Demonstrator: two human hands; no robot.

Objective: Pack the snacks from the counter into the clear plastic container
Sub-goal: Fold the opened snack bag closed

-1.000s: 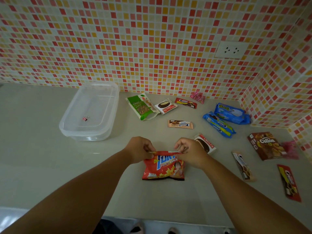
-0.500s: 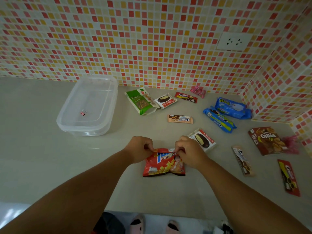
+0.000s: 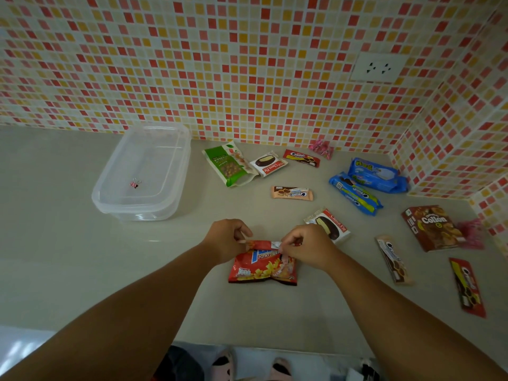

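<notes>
Mosaic-tiled walls back the grey table (image 3: 82, 270); both hands, left (image 3: 226, 239) and right (image 3: 305, 247), now pinch the red foil potato-snack bag's (image 3: 264, 266) top rolled further down, readying it for the clear plastic container (image 3: 110, 193) nearby.

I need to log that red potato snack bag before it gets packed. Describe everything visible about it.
The red potato snack bag is a small, glossy, crinkled foil-like pouch printed with blue lettering, the words "POTATO SNACK" and yellow snack pieces. It lies flat on the grey counter, front and centre, outside the clear plastic container. Its top edge is folded or rolled over, showing a pale inner strip. The left hand pinches that fold at its left end, the right hand at its right end.
</notes>
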